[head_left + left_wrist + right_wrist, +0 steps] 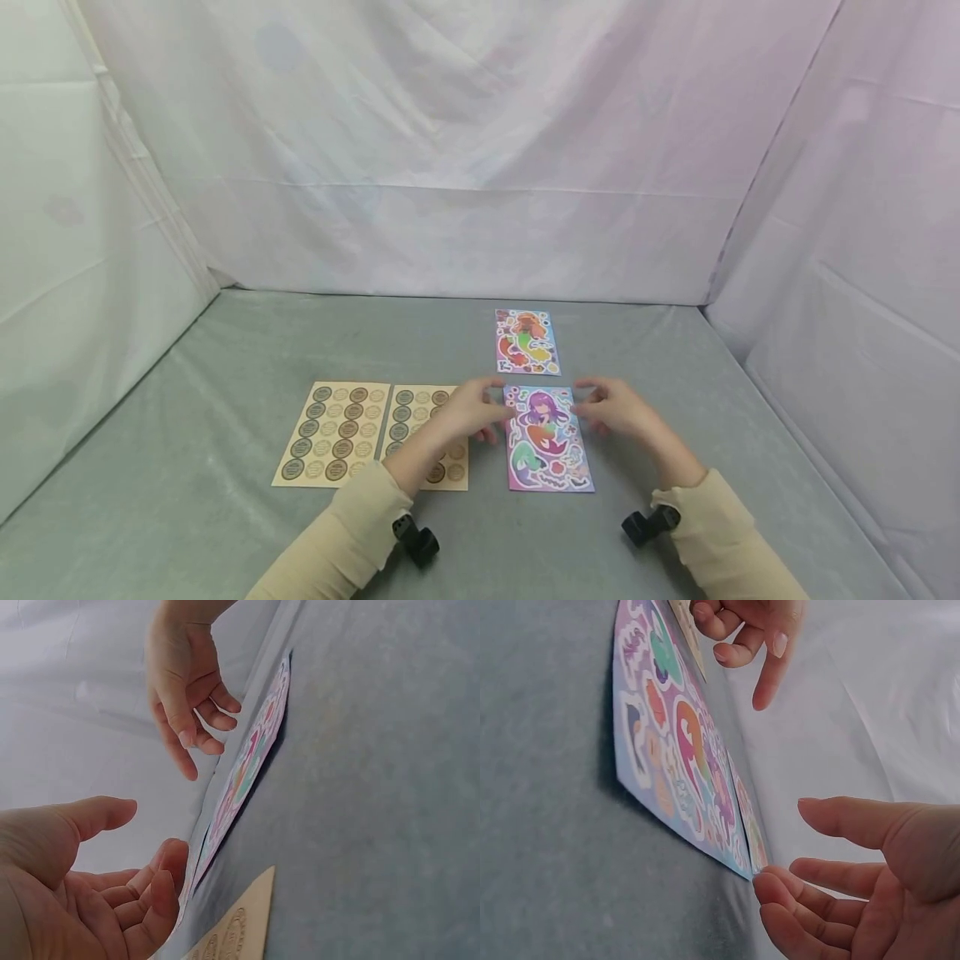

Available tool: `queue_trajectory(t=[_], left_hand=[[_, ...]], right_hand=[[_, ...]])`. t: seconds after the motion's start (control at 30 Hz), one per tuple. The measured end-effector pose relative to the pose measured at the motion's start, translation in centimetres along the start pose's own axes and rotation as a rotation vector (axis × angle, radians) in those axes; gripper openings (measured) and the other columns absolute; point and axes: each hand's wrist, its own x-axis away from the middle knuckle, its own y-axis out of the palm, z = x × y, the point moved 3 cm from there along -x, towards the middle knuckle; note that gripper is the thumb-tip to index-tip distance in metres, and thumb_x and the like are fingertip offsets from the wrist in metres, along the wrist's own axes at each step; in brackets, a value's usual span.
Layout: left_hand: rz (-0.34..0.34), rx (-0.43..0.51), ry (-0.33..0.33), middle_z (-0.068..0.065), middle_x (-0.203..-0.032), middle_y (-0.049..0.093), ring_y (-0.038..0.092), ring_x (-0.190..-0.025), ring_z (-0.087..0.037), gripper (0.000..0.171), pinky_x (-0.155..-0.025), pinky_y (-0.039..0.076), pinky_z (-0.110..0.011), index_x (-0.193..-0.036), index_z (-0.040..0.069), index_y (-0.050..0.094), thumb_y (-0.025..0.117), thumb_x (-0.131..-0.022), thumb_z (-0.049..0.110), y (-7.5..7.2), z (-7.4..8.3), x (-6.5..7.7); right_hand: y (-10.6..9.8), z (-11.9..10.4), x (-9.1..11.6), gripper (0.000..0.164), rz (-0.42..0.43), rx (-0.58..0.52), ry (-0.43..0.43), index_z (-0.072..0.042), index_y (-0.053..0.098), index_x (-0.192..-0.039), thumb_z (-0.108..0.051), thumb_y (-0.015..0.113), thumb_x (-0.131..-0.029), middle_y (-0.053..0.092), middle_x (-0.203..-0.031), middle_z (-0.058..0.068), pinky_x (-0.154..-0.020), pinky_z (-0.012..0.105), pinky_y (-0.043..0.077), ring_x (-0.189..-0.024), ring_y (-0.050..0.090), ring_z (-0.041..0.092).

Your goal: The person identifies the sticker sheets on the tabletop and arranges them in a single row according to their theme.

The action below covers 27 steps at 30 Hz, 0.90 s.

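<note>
A mermaid sticker sheet with a purple-haired figure lies flat on the grey cloth between both hands. My left hand is at its upper left edge, over part of a tan sheet of round stickers. My right hand is at the upper right edge. In the left wrist view the left hand has its thumb apart and fingers loosely bent, with nothing in them. The right wrist view shows the right hand likewise empty, its fingertips near the sheet's corner.
Behind the near sheet lies a second mermaid sticker sheet with an orange-haired figure. Another tan sheet of round stickers lies at the left. White cloth walls stand around the grey table surface.
</note>
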Motion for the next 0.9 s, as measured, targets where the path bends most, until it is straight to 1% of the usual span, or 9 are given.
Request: queue_trajectory(t=[0.1,0.2,0.37,0.5,0.67,0.8,0.9], left_hand=[[0.020,0.012,0.002,-0.015,-0.084,0.065,0.064,-0.056,-0.023,0.058,-0.051,0.052,-0.031,-0.139,0.002,0.046,0.069,-0.088,0.018,-0.4,0.3,-0.2],[0.042,0.027,0.021,-0.017,-0.086,0.064,0.064,-0.060,-0.027,0.058,-0.052,0.053,-0.035,-0.139,0.001,0.045,0.068,-0.088,0.017,-0.8,0.7,-0.3],[0.079,0.034,0.049,-0.013,-0.085,0.065,0.064,-0.066,-0.031,0.059,-0.054,0.054,-0.038,-0.139,-0.001,0.044,0.068,-0.088,0.015,-1.3,1.0,-0.7],[0.106,0.062,0.075,-0.011,-0.086,0.065,0.065,-0.072,-0.032,0.059,-0.058,0.054,-0.037,-0.139,-0.002,0.044,0.068,-0.086,0.012,-1.6,1.0,-1.2],[0.143,0.074,0.060,-0.008,-0.090,0.063,0.064,-0.079,-0.029,0.058,-0.064,0.054,-0.034,-0.139,0.000,0.045,0.068,-0.087,0.014,-2.1,1.1,-1.5],[0.167,0.089,0.052,-0.009,-0.093,0.062,0.064,-0.082,-0.028,0.058,-0.072,0.055,-0.039,-0.138,0.000,0.046,0.068,-0.087,0.014,-2.4,1.2,-1.8],[0.188,0.091,0.063,-0.009,-0.093,0.062,0.064,-0.084,-0.029,0.056,-0.071,0.055,-0.037,-0.137,0.000,0.047,0.068,-0.087,0.013,-2.6,1.3,-2.2]], right_hand=[[-0.2,-0.1,-0.3,0.050,0.018,-0.001,0.000,0.000,0.050,-0.134,-0.018,0.066,-0.090,0.061,-0.094,0.012,-0.062,0.033,0.051,-0.072,0.059,0.022],[-0.4,-0.3,-0.6,0.050,0.035,0.000,-0.001,0.000,0.050,-0.134,-0.018,0.066,-0.091,0.061,-0.103,0.014,-0.064,0.033,0.051,-0.076,0.060,0.022],[-0.7,-0.6,-0.9,0.050,0.062,-0.014,-0.005,0.000,0.049,-0.135,-0.018,0.065,-0.091,0.059,-0.114,0.018,-0.068,0.034,0.051,-0.081,0.059,0.024],[-0.9,-1.0,-1.1,0.050,0.090,-0.016,-0.021,0.001,0.049,-0.136,-0.018,0.065,-0.092,0.058,-0.116,0.019,-0.070,0.035,0.052,-0.086,0.058,0.025],[-1.3,-1.2,-1.5,0.050,0.121,-0.031,-0.034,0.001,0.049,-0.136,-0.017,0.065,-0.092,0.058,-0.118,0.021,-0.073,0.037,0.052,-0.093,0.059,0.027],[-1.5,-1.3,-1.9,0.051,0.145,-0.065,-0.044,0.001,0.048,-0.137,-0.017,0.064,-0.092,0.056,-0.121,0.022,-0.079,0.040,0.053,-0.102,0.057,0.033],[-1.6,-1.3,-2.2,0.051,0.165,-0.097,-0.049,0.002,0.046,-0.138,-0.016,0.063,-0.093,0.055,-0.123,0.023,-0.083,0.041,0.052,-0.109,0.055,0.035]])
